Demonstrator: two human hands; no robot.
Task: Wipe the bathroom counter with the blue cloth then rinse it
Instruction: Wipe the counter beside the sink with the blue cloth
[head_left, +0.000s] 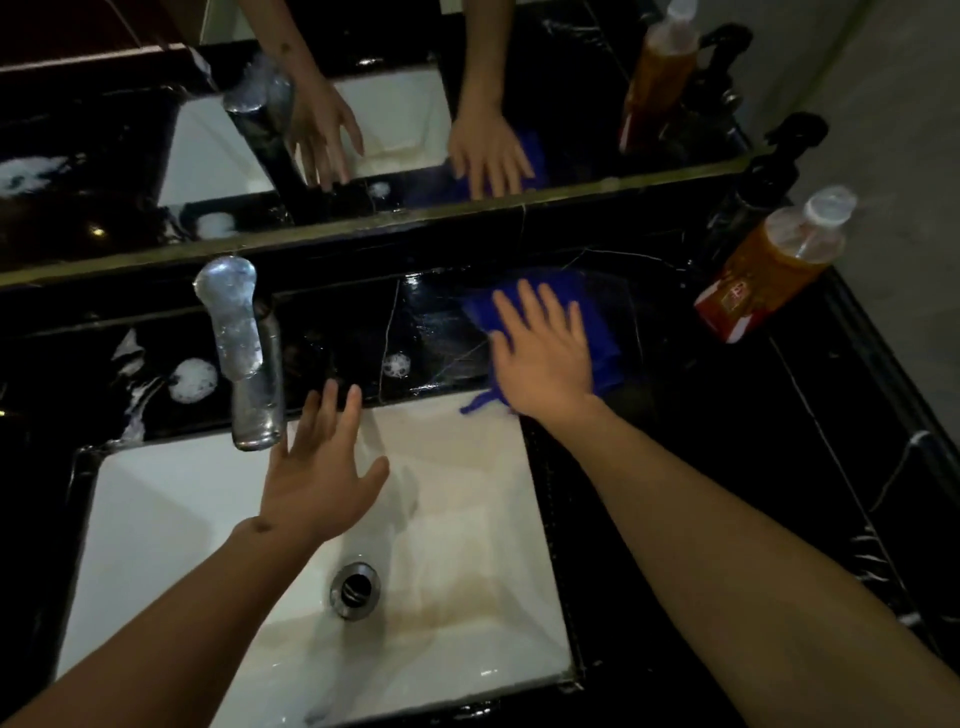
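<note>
Right hand (545, 358) flat, fingers spread, pressing the blue cloth (597, 317) onto the black stone surface (727, 441) at the far right corner of the sink (467, 519); one cloth corner hangs over the basin edge. Left hand (322, 467) open, empty, hovering above the basin just beside the tap (244, 358), touching nothing I can make out.

Progress, as I judge it: wiping under way, not finished. Patch beside the cloth looks wet and glossy. Foam blobs (192, 379) remain on the far strip left of the tap, a smaller one (397, 366) between tap and cloth. No water seen running, so rinsing appears yet to come.

Around: orange bottle (769, 270) leaning at the far right, dark pump bottle (753, 197) behind it, mirror (363, 104) along the back. Both bottles crowd the right corner; the tap base breaks up the far strip.
</note>
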